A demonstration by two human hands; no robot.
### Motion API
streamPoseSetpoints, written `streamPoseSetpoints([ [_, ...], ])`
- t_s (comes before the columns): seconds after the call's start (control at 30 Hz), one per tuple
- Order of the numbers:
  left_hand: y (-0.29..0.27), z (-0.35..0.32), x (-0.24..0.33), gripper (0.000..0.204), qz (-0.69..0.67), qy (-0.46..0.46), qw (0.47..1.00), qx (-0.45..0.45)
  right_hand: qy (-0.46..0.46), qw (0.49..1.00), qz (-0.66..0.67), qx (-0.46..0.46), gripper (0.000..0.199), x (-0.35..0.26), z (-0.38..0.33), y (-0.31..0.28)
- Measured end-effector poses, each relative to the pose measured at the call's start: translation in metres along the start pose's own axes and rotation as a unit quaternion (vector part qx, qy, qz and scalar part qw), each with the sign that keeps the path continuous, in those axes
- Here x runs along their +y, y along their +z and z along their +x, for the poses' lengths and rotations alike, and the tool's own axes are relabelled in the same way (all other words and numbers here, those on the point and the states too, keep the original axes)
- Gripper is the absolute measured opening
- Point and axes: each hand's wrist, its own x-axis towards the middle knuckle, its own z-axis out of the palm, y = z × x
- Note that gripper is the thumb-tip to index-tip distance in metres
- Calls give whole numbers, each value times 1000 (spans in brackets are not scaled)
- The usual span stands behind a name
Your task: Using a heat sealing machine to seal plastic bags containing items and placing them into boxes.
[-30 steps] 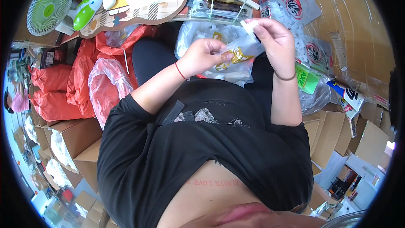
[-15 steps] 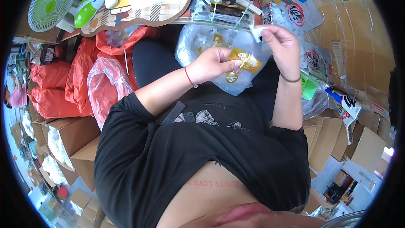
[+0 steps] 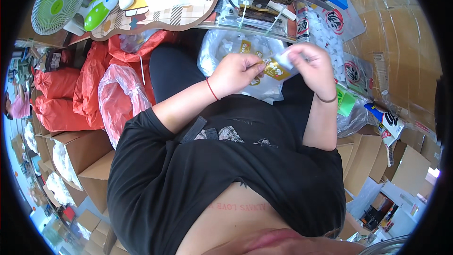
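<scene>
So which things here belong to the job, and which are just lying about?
In use:
Gold-printed pouch, in the left hand
Small white piece, in the right hand
Clear bag behind them, probably

Seemingly just lying about:
Green-and-white fan
Red bags
Cardboard boxes

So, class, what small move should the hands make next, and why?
Perhaps the right hand should steady the white piece against the pouch: the left hand pinches the pouch, the white piece appears at its edge, and blur hides whether they are joined.
</scene>
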Motion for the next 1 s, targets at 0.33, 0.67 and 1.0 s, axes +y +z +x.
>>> streamPoseSetpoints([
  [0.33, 1, -2, -7, 22, -162, -51, 984, -56, 40, 988, 107, 107, 17, 7, 9, 5],
  [0.67, 5, 2, -1, 25, -368, -170, 898, -170, 60, 992, 91, -57, 22, 19, 3, -22],
  [1.0, -26, 23, -6, 26, -304, -134, 938, -105, 44, 865, -483, 132, 27, 60, -4, -45],
])
